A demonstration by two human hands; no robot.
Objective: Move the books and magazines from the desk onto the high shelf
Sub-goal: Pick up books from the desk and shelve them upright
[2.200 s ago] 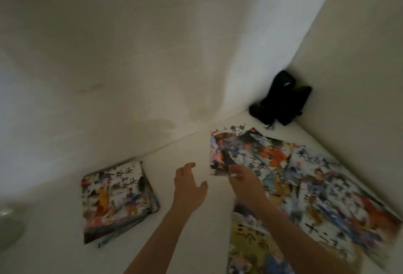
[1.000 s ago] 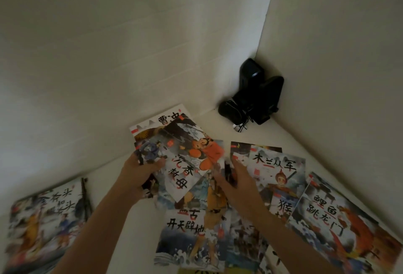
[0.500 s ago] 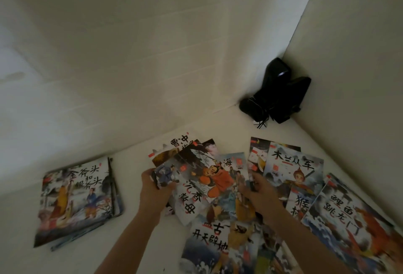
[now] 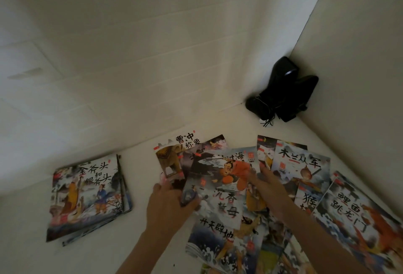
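Observation:
Several thin picture books lie fanned out on the white shelf surface. My left hand grips the left edge of a small bunch of them, the top book showing an orange-robed figure. My right hand rests on the same bunch at its right side, fingers over the covers. More books spread to the right, among them one with a helmeted figure and one with an orange fish. A separate neat stack of books lies at the left.
Black speakers with a cable stand in the far right corner. White walls close the shelf at the back and right. Bare shelf surface runs between the left stack and the fanned books.
My left hand came in from open above the shelf and took hold of the bunch's left edge. The bunch slid together and shifted a little right; the view tilted.

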